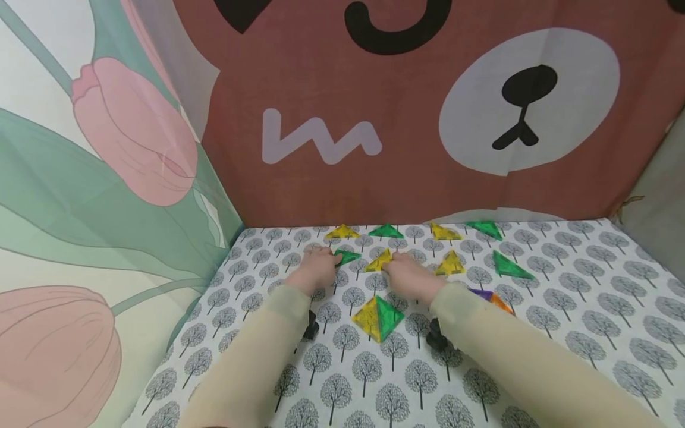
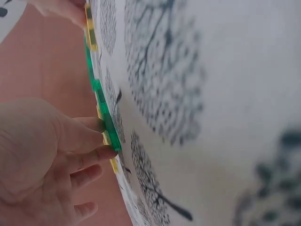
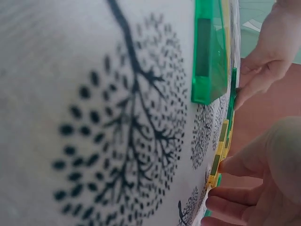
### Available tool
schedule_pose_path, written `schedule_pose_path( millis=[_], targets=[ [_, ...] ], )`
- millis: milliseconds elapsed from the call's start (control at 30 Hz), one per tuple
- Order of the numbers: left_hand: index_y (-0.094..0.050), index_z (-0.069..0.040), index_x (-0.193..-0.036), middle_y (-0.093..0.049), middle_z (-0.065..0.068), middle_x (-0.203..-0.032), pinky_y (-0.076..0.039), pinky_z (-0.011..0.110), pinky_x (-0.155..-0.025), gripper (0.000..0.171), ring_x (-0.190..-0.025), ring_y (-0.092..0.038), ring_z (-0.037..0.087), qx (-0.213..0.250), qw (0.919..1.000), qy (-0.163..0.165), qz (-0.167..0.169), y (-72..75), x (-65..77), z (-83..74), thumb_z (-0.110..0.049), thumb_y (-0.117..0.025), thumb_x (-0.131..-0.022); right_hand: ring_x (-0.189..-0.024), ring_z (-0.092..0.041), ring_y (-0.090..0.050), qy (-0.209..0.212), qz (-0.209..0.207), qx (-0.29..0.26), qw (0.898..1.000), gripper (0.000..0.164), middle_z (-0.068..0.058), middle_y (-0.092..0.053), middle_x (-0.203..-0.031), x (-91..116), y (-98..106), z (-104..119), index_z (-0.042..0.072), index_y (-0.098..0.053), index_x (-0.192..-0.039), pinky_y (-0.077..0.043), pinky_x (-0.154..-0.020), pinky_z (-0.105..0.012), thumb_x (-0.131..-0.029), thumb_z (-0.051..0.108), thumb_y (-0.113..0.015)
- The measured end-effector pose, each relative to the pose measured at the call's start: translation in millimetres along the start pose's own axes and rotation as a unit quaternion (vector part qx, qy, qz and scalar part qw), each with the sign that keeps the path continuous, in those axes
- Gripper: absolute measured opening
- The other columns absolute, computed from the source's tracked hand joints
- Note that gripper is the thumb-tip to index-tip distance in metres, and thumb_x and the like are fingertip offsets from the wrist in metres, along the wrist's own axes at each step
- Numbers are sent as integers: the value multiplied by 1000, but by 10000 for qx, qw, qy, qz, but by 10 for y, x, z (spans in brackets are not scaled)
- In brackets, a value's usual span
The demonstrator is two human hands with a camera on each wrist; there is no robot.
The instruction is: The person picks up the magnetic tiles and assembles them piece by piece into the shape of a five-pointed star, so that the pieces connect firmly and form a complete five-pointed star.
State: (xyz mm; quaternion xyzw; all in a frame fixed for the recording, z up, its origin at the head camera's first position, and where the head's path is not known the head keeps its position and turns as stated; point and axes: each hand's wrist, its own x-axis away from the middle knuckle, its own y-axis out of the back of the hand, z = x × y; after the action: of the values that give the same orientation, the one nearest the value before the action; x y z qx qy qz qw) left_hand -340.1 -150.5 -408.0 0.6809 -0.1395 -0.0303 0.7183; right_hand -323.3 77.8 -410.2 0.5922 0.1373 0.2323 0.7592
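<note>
Green triangular tile (image 1: 348,257): clear-coloured, glossy; laid on the table toward its far side, pinched at one end by the left hand (image 1: 318,270), whose other fingers are held spread. Yellow triangular tile (image 1: 377,261): similar make; placed just to the right, pinched by the right hand (image 1: 411,274). Hands are kept apart; a strip of printed cloth (image 1: 588,297) is seen between the two tiles.

Far row, set close along the back edge, where little room is left before the brown backdrop (image 1: 321,190): yellow tile (image 1: 342,233), green tile (image 1: 386,232), second yellow tile (image 1: 444,233), second green tile (image 1: 485,229), with gaps between. To the right of the right hand: upright-pointed yellow triangle (image 1: 451,265), then long green triangle (image 1: 511,267). Broad cloth is shown beyond these to the right.

Between the forearms: diamond (image 1: 366,318), made up of a yellow and a green triangle met along one straight seam; cloth is seen on all its sides. Purple piece (image 1: 481,293) and orange piece (image 1: 501,304): partly covered by the right sleeve (image 1: 508,351).

Cloth is white, patterned with dark round-crowned trees; sleeves are pale and plain. Thick, straight tile rims are shown in the wrist views.
</note>
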Motion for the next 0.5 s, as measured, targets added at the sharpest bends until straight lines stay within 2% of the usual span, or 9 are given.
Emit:
schedule_pose_path(
  millis=[100,167,267,333,400,500],
  targets=[
    [-37,-21,-153,-36,9,-155,-15,52,-119,51,-144,-25,32,48,10000,-30,-32,9,48,-77,-13,-44,-103,-109,-30,-54,114,-20,67,9999,40,-14,-58,-116,8,-7,6,0,-56,-137,-47,-98,-44,-98,1,-48],
    [-37,-21,-153,-34,9,-156,-14,52,-119,55,-145,-24,32,16,10000,-85,-23,27,87,-130,-11,-50,-101,-109,-30,-54,202,-34,47,9998,42,-15,-58,-117,13,-10,14,-1,-56,-137,-47,-98,-43,-95,-2,-50],
    [-39,-18,-152,-32,10,-157,-10,52,-119,71,-145,-24,32,-92,9997,-241,-9,35,146,-203,-12,-70,-89,-120,-34,-51,262,45,-5,9996,46,-19,-56,-129,24,-9,28,-1,-53,-139,-42,-106,-47,-94,-2,-54],
    [-41,-17,-151,-33,11,-156,-9,52,-119,77,-145,-24,31,-200,9991,-365,-59,32,175,-243,-14,-76,-83,-129,-37,-45,221,120,-69,9997,48,-22,-50,-139,33,-9,39,-1,-51,-142,-34,-112,-49,-94,0,-56],
    [-44,-18,-149,-34,9,-155,-7,52,-119,71,-145,-24,29,-242,9986,-453,-129,22,191,-270,-15,-75,-85,-135,-38,-39,188,176,-84,9996,49,-23,-45,-145,38,-12,44,0,-49,-143,-29,-114,-50,-95,2,-58],
    [-48,-20,-147,-35,6,-156,-7,51,-119,53,-146,-23,26,-221,9978,-574,-228,11,201,-290,-11,-59,-96,-137,-39,-36,146,189,-140,9996,49,-23,-42,-147,42,-22,41,0,-48,-144,-26,-115,-50,-96,4,-58]
  ],
)
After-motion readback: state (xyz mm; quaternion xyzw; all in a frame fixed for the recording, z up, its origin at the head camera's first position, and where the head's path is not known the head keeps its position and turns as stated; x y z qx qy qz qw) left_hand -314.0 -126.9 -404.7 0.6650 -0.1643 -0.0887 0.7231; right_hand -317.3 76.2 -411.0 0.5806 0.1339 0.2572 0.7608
